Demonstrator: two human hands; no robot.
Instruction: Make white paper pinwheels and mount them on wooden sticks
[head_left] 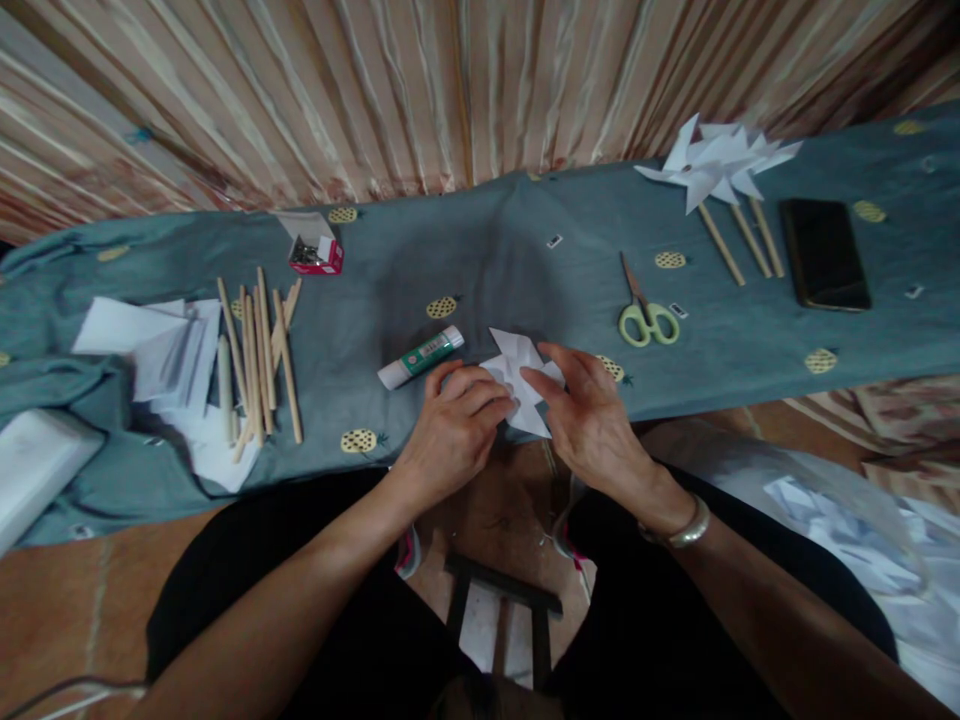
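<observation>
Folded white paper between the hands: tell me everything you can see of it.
The folded white paper looks thin and matte, shaped like a pinwheel, with pointed blades showing above and below its middle. It lies roughly face up near the front edge of the cloth-covered table. The left hand grips its left side; the right hand has thumb and finger against its right. Fingers hide parts of it, and no stick shows attached.

Glue stick (421, 357) lies left of the paper pinwheel (516, 370), scissors (643, 309) right.

Pleated striped curtain (360, 90), brown floor (60, 610)
</observation>
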